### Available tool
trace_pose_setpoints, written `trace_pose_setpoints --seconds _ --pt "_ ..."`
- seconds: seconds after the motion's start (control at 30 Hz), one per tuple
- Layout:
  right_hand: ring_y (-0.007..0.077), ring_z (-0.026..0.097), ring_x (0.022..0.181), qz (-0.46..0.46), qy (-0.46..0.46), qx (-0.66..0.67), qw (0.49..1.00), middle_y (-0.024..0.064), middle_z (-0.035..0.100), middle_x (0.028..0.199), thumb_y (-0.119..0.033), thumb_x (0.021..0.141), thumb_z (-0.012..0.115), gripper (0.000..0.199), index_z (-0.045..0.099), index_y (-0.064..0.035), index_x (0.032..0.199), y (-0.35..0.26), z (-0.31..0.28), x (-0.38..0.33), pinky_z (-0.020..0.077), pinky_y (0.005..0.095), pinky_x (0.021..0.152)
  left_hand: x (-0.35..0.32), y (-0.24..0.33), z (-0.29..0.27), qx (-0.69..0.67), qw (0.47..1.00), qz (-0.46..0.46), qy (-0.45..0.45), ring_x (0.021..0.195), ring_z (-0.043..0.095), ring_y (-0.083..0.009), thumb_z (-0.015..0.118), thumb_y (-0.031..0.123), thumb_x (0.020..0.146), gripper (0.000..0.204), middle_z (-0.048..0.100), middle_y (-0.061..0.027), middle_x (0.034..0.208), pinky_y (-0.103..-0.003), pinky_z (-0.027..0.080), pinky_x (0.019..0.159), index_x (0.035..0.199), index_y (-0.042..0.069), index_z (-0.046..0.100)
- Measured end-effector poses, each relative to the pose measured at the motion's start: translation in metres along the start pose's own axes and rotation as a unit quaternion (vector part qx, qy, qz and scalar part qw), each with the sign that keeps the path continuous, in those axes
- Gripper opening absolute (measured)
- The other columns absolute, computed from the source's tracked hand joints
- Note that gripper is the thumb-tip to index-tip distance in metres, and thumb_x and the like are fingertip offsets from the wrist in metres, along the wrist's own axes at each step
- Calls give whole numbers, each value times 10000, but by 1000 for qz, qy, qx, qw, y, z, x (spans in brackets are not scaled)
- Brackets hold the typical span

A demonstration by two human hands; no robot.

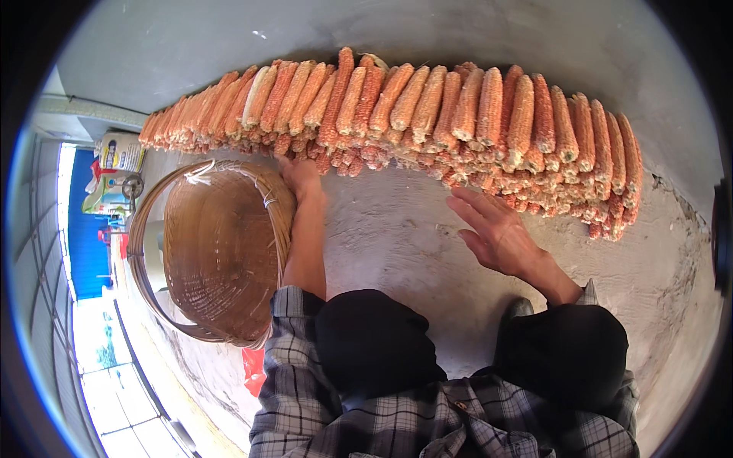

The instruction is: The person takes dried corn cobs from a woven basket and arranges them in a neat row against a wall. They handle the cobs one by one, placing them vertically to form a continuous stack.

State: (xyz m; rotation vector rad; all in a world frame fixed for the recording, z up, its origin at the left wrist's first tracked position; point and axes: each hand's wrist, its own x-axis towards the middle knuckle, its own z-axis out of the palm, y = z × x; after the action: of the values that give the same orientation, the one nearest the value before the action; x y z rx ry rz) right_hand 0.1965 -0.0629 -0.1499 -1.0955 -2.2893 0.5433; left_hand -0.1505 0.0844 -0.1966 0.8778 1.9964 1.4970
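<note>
Orange and reddish corn cobs (427, 103), seemingly stripped of kernels, are stacked in a long row against the wall. My left hand (304, 183) reaches up beside the right rim of a brown woven basket (217, 244), close to the lowest cobs. Its fingertips are mostly hidden, so whether they grip a cob or the basket does not show. The basket has a looped handle and nothing visible inside. In front of the right part of the stack, my right hand (500, 233) is open with fingers stretched out, its fingertips near the lower cobs and nothing held.
Behind the stack rises a grey wall (489, 34). Concrete floor (382, 237) lies between my knees and the cobs. At the far left are a printed sack (122, 151) and a blue panel (88, 229). Something red (253, 370) shows below the basket.
</note>
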Motion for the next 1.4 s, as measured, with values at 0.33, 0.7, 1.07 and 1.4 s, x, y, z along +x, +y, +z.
trace_pose_setpoints --seconds 0.33,0.7,1.07,1.4 --pt "346 525 1129 0 -12 -35 999 158 486 1299 -106 787 613 497 484 -36 1261 0 10 -8 434 441 939 -9 18 -8 -86 989 33 -118 1173 470 -235 711 34 788 735 453 -58 1364 -377 411 958 1420 114 345" --pt "352 551 1061 49 7 -23 999 163 462 1324 -142 791 620 519 467 -43 1278 11 11 -43 446 451 912 -19 9 -13 31 990 -115 -77 1159 419 -208 668 181 777 555 464 -67 1295 -436 308 977 1269 70 437" --pt "313 591 974 80 -20 85 993 142 549 1167 -124 801 608 434 504 -43 1215 5 52 -100 479 436 824 -137 105 -64 70 887 -100 -445 1094 565 -268 499 190 940 462 535 -209 1256 -378 454 932 1309 -81 435" --pt "90 524 569 429 408 351 726 13 545 665 -312 962 539 321 605 -12 870 47 -19 -156 468 265 526 -200 223 -45 176 766 189 -588 991 623 -245 555 124 876 363 640 -176 1098 -335 455 906 1197 -44 579"
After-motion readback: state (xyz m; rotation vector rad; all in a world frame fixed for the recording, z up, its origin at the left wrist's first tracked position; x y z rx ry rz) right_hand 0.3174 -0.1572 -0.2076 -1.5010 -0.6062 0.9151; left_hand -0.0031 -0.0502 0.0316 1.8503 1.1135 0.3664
